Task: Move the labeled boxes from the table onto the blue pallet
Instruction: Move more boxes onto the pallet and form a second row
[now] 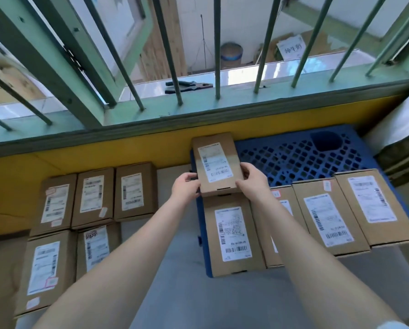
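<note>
Two bare forearms are reaching forward from the bottom edge of the view. The left hand (pixel 185 187) is gripping the left near corner of a small cardboard box (pixel 216 163), and the right hand (pixel 252 178) is holding its right side, with the thumb lying on the top face. The held box is sitting over the left rear corner of the blue pallet (pixel 301 157); I cannot tell if it is already resting on the pallet or is a little above it. A white shipping label with barcodes is showing on its top, but the print is too blurred to read.

Just in front of it, a second labeled box (pixel 232 236) is lying on the pallet, touching the held box at its near edge. To the right, three more boxes (pixel 327 214) are standing in a row on the pallet, side by side, each with a white barcode label.

On the left, five labeled boxes (pixel 94 198) are waiting on the table (pixel 175 281), some with small red-edged stickers. Behind, green window bars (pixel 219 43) are rising above a yellow wall (pixel 127 153), and pliers (pixel 189 87) are lying on the sill.
</note>
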The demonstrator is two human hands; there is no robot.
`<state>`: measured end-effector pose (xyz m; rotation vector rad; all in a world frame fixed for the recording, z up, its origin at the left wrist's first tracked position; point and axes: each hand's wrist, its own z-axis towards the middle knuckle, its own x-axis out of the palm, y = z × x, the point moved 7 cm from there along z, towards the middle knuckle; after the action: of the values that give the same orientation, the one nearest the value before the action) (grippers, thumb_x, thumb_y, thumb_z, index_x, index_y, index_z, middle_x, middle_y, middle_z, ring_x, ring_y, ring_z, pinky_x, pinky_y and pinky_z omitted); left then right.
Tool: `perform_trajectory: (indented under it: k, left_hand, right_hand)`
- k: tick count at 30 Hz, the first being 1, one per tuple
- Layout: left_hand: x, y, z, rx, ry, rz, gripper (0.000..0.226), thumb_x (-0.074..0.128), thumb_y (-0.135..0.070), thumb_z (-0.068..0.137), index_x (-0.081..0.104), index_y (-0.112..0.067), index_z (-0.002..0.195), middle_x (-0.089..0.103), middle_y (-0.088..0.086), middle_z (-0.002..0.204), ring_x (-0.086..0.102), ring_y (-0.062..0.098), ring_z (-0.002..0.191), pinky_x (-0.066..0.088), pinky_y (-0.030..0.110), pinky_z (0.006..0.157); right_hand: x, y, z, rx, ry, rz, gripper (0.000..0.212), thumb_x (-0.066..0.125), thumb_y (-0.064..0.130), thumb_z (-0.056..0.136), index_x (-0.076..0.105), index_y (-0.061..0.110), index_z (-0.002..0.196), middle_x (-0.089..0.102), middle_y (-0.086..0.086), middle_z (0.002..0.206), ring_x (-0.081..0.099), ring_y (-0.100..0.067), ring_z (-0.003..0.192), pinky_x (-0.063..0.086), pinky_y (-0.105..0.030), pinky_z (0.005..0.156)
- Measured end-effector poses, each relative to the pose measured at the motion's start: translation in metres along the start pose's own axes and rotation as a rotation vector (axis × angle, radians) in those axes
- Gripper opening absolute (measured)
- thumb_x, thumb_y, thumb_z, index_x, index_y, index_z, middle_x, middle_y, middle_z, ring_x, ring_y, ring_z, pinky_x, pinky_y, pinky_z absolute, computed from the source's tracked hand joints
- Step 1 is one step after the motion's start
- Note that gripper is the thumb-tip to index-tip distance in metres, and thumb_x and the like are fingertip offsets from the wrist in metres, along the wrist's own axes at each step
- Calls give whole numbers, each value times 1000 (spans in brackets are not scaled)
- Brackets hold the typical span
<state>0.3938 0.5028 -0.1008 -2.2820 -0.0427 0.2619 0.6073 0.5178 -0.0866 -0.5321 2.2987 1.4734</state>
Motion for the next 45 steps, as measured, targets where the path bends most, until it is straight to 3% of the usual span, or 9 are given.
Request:
perform_trajectory:
  k: [9, 14, 19, 24, 27, 31, 34, 37, 45]
  left_hand:
    - [7, -4, -9, 121, 46, 67, 51, 58, -12, 85, 46, -22, 134, 62, 2, 122, 64, 20, 101, 56, 47, 89]
    - [11, 14, -12, 107, 136, 177, 70, 64, -32, 84, 28, -39, 143, 58, -2, 125, 57, 18, 111, 50, 43, 99]
    - [14, 22, -11, 171, 151, 248, 71, 55, -15, 95, 17, -34, 152, 53, 3, 137, 52, 20, 122, 45, 41, 105]
    - [13, 21, -5, 201, 48, 371, 72, 59, -18, 89, 25, -33, 150, 47, 5, 138, 54, 17, 105, 48, 29, 89]
    - [15, 22, -3, 186, 47, 473, 74, 61, -22, 88, 24, -33, 150, 36, 11, 134, 49, 20, 98, 43, 26, 88]
    - [7, 17, 0, 163, 71, 563, 78, 62, -32, 89, 19, -25, 153, 30, 14, 147, 48, 29, 124, 41, 29, 90]
    - [-29, 10, -5, 160, 5, 568, 78, 59, -40, 89, 17, -24, 154, 30, 11, 150, 50, 27, 122, 47, 34, 94]
    - [-94, 11, -15, 162, -124, 583, 74, 56, -43, 88, 22, -27, 152, 35, 8, 146, 50, 27, 121, 47, 40, 96]
    - [-323, 110, -51, -73, -443, 434, 64, 57, -37, 87, 36, -23, 145, 39, 11, 141, 52, 32, 118, 45, 41, 99]
  right_hand:
    - [-7, 3, -6, -36, -69, 72, 52, 53, 16, 91, 46, 26, 142, 57, 5, 136, 52, -10, 115, 42, -26, 93]
    - [8, -8, -8, -30, 64, -23, 64, 53, 20, 97, 25, 29, 154, 45, 4, 150, 46, -19, 133, 39, -35, 105]
    - [16, -7, -4, -71, 78, -147, 71, 53, 17, 99, 13, 19, 158, 28, -1, 161, 30, -20, 146, 27, -36, 116]
    - [21, -3, 2, -92, 18, -584, 68, 53, 31, 96, 21, 17, 155, 48, -9, 146, 45, -32, 132, 36, -48, 106]
    - [25, -6, 3, -65, 20, -689, 65, 51, 34, 96, 24, 18, 153, 46, -10, 146, 43, -34, 132, 34, -49, 105]
    - [27, 5, 4, -70, -71, -686, 62, 51, 30, 94, 30, 15, 151, 39, -10, 151, 38, -33, 134, 32, -48, 108]
    - [40, 33, -2, -137, -185, -619, 59, 51, 29, 94, 35, 12, 148, 36, -12, 154, 34, -31, 138, 28, -46, 113]
    - [85, 77, -11, -267, -173, -535, 60, 50, 31, 96, 35, 9, 149, 34, -14, 155, 31, -31, 142, 27, -44, 117]
    - [280, 154, -80, -353, 182, -362, 61, 49, 34, 98, 29, 13, 152, 31, -9, 157, 29, -26, 144, 30, -41, 116]
